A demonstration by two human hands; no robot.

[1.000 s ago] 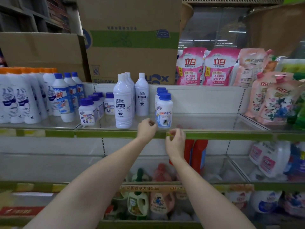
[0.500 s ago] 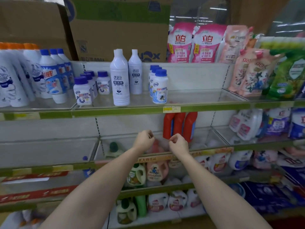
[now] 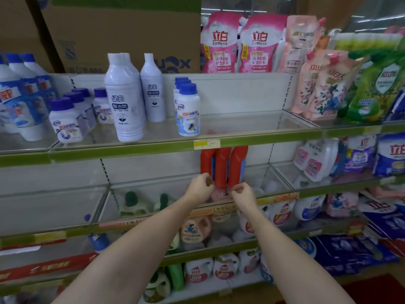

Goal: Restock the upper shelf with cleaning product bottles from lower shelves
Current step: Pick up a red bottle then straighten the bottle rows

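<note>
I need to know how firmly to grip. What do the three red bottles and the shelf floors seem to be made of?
Three tall red bottles: apparently opaque moulded plastic, semi-gloss, with soft highlights down their sides. Clear shelf floor: likely glass or clear acrylic, since goods below show through it and it reflects light; which one is unclear. Green front shelf strip: looks like matte plastic.

Big brown boxes (image 3: 122, 36) above me, top left. Pink soap bags (image 3: 243, 43) stand top middle. Green bag (image 3: 372, 91) at right edge. Yellow price tag (image 3: 206, 144) on shelf's front edge.
</note>
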